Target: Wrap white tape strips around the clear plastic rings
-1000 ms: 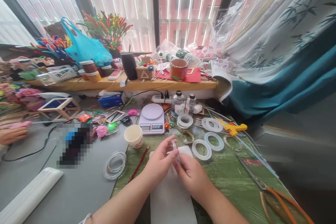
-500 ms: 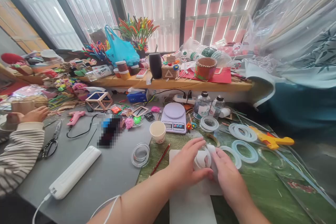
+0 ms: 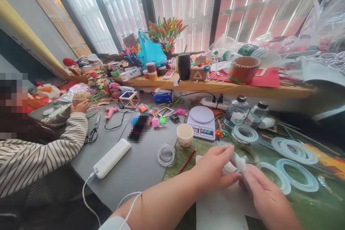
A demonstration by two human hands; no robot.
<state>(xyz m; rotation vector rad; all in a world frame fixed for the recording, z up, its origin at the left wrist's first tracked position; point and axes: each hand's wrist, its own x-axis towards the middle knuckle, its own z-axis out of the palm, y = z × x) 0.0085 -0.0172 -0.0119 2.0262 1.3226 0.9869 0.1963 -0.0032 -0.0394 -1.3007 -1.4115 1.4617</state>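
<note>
Over a white sheet (image 3: 215,208), my left hand (image 3: 215,169) curls its fingers and thumb round a clear ring, mostly hidden by the fingers. My right hand (image 3: 269,194) pinches a crumpled white tissue (image 3: 240,163) against the ring's right side. The two hands almost meet at the tissue. Just beyond them, frosted silicone ring moulds (image 3: 298,175) lie on the green mat. A brown pencil (image 3: 188,161) and a paper cup (image 3: 185,135) stand close to my left forearm.
A digital scale (image 3: 201,122) sits behind the cup, with clear bottles (image 3: 237,110) to its right. Clear rings (image 3: 165,154) lie on the grey table edge. A white power bank-like bar (image 3: 112,158) trails a cable near my left arm. Another person's striped sleeve (image 3: 72,133) is at left.
The view has swung left, so things appear further right and more of the other person shows. My hands stay together at the ring, the tissue still pressed against it.
</note>
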